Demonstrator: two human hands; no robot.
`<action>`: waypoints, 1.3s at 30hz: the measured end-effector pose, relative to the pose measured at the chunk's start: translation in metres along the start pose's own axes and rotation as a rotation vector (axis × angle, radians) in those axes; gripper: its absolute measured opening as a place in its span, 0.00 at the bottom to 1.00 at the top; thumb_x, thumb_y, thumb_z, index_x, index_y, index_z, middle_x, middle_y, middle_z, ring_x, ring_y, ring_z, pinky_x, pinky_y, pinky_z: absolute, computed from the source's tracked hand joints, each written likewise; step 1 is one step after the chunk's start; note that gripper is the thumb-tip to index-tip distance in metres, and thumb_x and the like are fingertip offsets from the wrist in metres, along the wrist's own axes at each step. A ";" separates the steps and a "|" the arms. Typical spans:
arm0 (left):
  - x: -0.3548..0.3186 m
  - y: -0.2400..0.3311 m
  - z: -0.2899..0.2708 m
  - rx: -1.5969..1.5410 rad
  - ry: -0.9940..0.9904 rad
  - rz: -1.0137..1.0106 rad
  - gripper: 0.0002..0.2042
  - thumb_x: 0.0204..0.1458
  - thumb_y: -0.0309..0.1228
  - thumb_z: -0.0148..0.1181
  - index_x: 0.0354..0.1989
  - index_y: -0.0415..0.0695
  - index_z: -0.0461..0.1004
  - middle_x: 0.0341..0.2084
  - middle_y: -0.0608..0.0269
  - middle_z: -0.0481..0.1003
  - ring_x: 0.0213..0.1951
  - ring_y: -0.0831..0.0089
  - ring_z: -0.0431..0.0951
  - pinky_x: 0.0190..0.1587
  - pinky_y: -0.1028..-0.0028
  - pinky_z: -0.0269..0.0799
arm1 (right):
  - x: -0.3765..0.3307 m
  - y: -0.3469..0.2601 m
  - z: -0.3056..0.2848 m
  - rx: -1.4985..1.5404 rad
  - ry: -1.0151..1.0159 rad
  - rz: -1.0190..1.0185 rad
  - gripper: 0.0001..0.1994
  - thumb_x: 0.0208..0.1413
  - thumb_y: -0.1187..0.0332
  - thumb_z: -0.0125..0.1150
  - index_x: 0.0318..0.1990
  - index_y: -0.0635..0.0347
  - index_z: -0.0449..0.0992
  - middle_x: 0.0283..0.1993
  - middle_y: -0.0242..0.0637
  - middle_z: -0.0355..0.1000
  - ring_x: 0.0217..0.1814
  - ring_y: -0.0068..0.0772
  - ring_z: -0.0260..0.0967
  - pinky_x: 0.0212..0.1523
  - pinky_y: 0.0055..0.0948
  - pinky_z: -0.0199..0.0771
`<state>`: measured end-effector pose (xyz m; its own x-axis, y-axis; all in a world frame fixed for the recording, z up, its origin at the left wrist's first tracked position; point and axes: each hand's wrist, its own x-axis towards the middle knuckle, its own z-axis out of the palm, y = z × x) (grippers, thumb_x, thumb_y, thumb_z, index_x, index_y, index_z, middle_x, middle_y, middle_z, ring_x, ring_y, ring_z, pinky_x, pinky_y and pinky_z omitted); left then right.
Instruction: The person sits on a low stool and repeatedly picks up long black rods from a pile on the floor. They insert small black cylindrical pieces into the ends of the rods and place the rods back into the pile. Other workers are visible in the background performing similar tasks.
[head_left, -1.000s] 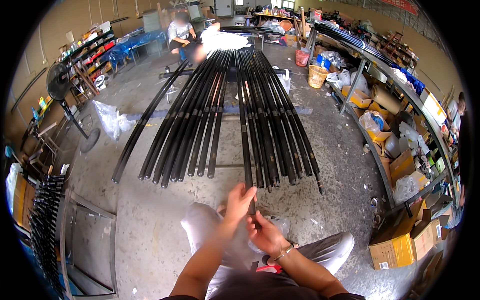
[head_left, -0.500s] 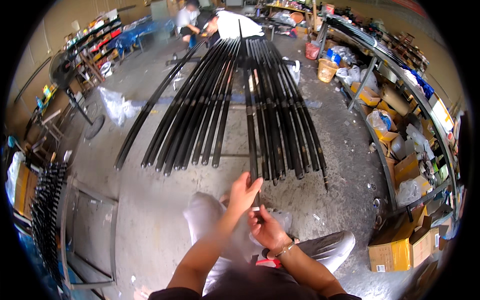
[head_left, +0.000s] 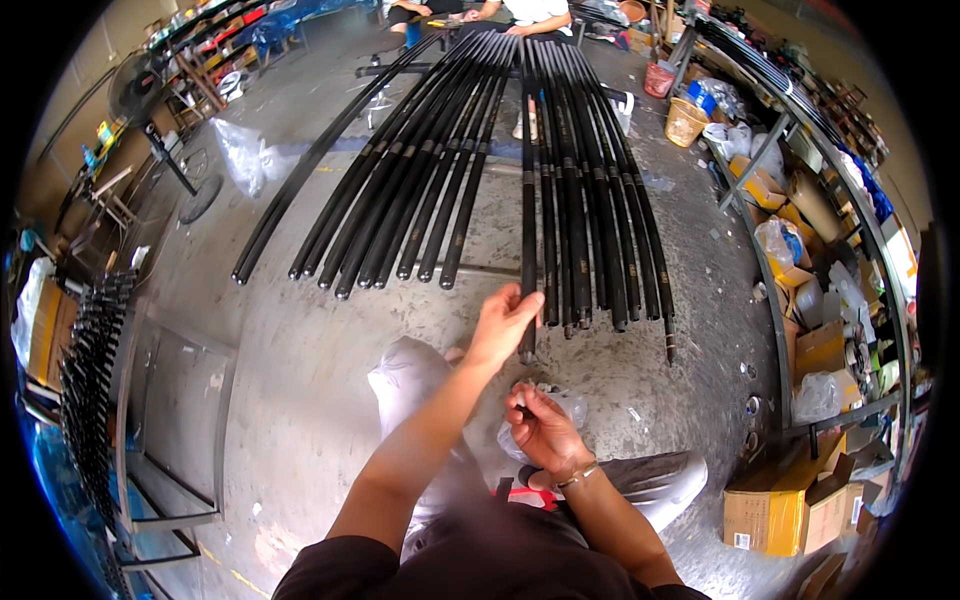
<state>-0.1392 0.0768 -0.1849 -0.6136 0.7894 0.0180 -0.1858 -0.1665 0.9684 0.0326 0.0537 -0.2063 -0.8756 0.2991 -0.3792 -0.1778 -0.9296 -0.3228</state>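
Seemingly, the left hand (head_left: 503, 322) closed its grip on the near end of a black rod (head_left: 527, 200) at twelve o'clock, while the right hand (head_left: 540, 428) pinched something small above a clear bag (head_left: 565, 410). Jostled, the rod could roll into neighbouring rods (head_left: 590, 190); the pinched piece might drop.

I can't make out the small thing pinched in my right hand (head_left: 540, 425); it's too tiny. My left hand (head_left: 503, 322) covers part of the black rod (head_left: 527, 200) near its end. The people (head_left: 525, 10) at the far end of the rods are cut off by the top edge.
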 end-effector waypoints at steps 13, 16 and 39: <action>0.076 -0.025 -0.016 -0.029 0.029 -0.095 0.21 0.55 0.49 0.52 0.37 0.40 0.74 0.29 0.64 0.75 0.33 0.78 0.72 0.35 0.75 0.66 | -0.016 0.042 -0.199 0.037 0.548 0.196 0.05 0.56 0.69 0.53 0.37 0.56 0.72 0.31 0.33 0.71 0.31 0.27 0.71 0.24 0.24 0.74; 0.052 -0.004 -0.019 -0.165 -0.008 -0.127 0.23 0.57 0.51 0.48 0.45 0.41 0.70 0.36 0.60 0.75 0.36 0.76 0.72 0.37 0.76 0.65 | -0.012 0.041 -0.212 0.084 0.615 0.162 0.06 0.53 0.75 0.53 0.39 0.63 0.70 0.32 0.40 0.67 0.32 0.33 0.69 0.31 0.28 0.76; 0.031 0.026 -0.067 -0.671 -0.488 -0.309 0.13 0.58 0.37 0.48 0.44 0.40 0.69 0.29 0.55 0.74 0.34 0.70 0.75 0.35 0.74 0.69 | 0.035 -0.024 -0.009 -0.435 -0.091 0.127 0.23 0.61 0.50 0.44 0.52 0.60 0.66 0.42 0.32 0.70 0.41 0.28 0.70 0.38 0.27 0.69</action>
<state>-0.2150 0.0573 -0.1759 -0.0937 0.9951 0.0326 -0.7945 -0.0944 0.5999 0.0102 0.0884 -0.2197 -0.9175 0.1504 -0.3683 0.1217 -0.7752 -0.6198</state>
